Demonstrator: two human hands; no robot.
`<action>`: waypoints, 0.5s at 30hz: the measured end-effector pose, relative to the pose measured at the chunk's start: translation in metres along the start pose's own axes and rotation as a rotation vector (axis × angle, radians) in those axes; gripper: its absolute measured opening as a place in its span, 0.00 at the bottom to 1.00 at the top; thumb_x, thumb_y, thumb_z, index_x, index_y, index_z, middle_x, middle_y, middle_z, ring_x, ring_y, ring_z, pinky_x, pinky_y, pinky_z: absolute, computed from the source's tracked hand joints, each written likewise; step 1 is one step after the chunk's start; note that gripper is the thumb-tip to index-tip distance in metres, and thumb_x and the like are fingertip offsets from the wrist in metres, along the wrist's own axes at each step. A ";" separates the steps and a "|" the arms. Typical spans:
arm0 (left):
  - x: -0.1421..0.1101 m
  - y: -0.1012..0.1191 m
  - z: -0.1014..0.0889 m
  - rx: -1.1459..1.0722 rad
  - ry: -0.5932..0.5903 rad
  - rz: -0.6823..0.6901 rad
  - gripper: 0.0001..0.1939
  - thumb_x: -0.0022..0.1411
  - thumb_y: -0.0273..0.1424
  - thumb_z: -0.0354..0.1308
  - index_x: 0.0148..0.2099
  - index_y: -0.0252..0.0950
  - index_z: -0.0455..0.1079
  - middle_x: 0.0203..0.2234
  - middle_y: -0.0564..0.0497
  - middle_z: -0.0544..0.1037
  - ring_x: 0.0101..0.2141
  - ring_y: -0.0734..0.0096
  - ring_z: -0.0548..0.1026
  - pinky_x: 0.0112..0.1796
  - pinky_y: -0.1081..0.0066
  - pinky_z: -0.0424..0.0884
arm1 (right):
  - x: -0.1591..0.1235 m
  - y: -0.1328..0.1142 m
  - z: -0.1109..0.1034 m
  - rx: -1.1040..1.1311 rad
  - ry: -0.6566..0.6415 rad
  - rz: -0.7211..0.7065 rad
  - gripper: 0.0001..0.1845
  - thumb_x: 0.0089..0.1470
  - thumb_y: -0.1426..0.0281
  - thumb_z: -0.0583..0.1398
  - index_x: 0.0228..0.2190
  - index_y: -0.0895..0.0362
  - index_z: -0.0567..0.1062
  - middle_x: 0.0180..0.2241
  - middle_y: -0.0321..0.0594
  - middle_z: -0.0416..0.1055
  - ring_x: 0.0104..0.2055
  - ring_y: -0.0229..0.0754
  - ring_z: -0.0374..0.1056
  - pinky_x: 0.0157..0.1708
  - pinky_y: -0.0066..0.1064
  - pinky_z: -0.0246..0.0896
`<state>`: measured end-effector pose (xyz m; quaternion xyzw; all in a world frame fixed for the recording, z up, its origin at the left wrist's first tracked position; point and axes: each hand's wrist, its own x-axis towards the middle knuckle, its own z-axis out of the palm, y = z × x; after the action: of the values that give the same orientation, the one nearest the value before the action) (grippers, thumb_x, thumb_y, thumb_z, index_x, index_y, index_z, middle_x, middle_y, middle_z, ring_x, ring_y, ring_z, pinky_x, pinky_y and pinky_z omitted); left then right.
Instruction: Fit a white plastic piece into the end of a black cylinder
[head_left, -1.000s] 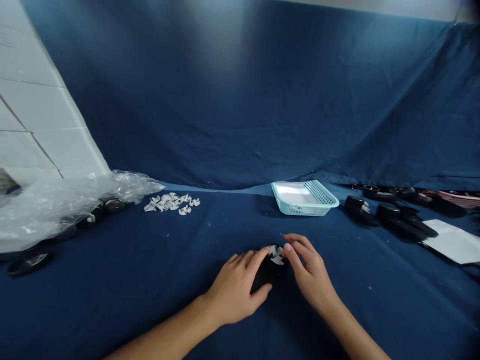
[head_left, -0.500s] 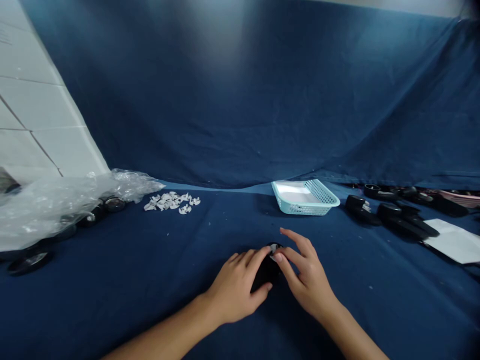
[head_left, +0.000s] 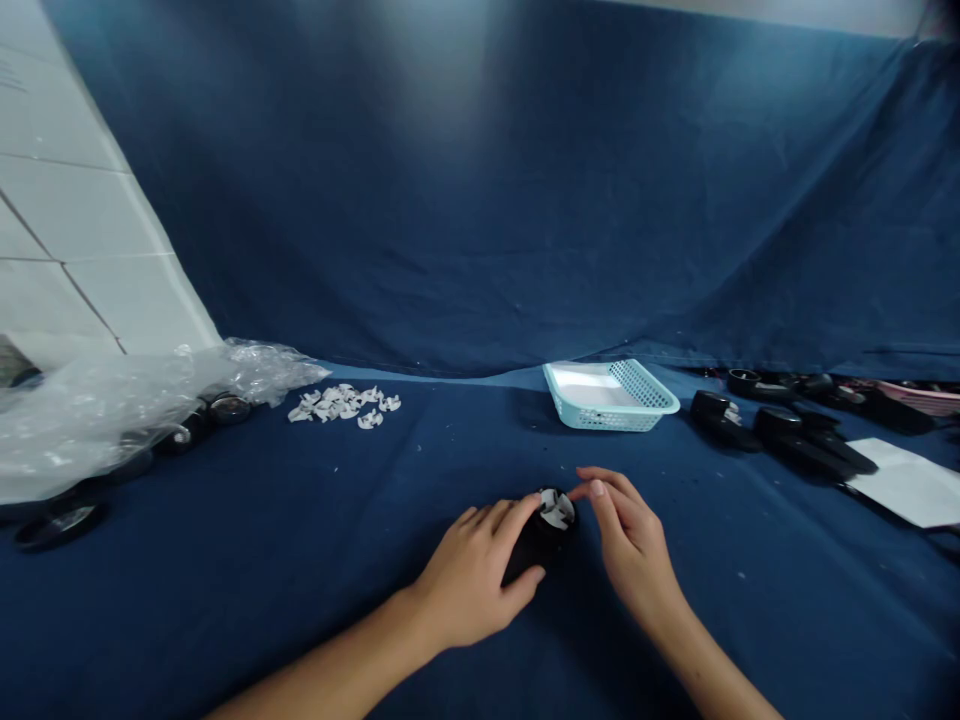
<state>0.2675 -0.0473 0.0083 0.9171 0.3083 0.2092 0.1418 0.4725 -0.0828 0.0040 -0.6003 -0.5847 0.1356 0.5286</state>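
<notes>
My left hand is wrapped round a black plastic part, holding it down on the blue cloth. Its index fingertip rests at the edge of a white plastic piece, which sits inside the round far end of the black part. My right hand is just to the right, fingers apart and nothing visible in them. One of its fingertips is at the rim of the round end; whether it touches cannot be seen clearly. The underside of the black part is hidden by my left hand.
A pile of small white plastic pieces lies at the back left, near clear plastic wrap over black round parts. A light-blue basket stands at the back right. Further right are several black parts and a white sheet.
My right hand has drawn back a little to the right from the white piece, its pinch now loosened, so the piece shows more fully. My left hand keeps its hold on the black part.
</notes>
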 end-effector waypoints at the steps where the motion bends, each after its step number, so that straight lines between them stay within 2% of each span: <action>1: 0.000 0.000 0.000 -0.001 0.002 -0.001 0.36 0.61 0.34 0.57 0.66 0.45 0.45 0.56 0.45 0.68 0.52 0.51 0.70 0.51 0.48 0.66 | 0.001 0.001 0.000 0.001 0.001 0.015 0.22 0.63 0.57 0.50 0.30 0.52 0.79 0.45 0.44 0.71 0.49 0.50 0.66 0.49 0.41 0.59; 6: -0.001 0.001 0.000 -0.014 0.006 0.002 0.35 0.61 0.33 0.57 0.66 0.45 0.46 0.55 0.46 0.69 0.51 0.52 0.71 0.51 0.48 0.67 | -0.001 0.000 0.001 0.024 -0.014 0.051 0.24 0.62 0.55 0.50 0.26 0.52 0.78 0.44 0.43 0.72 0.48 0.50 0.67 0.49 0.40 0.57; 15: -0.001 0.000 0.000 -0.006 0.002 0.000 0.35 0.61 0.34 0.57 0.66 0.45 0.46 0.55 0.45 0.69 0.51 0.52 0.71 0.51 0.49 0.67 | -0.002 -0.003 0.001 0.031 -0.032 0.028 0.23 0.63 0.58 0.50 0.26 0.52 0.78 0.43 0.43 0.72 0.48 0.48 0.67 0.49 0.40 0.57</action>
<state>0.2671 -0.0479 0.0087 0.9164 0.3080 0.2109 0.1444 0.4695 -0.0851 0.0053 -0.5979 -0.5826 0.1615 0.5263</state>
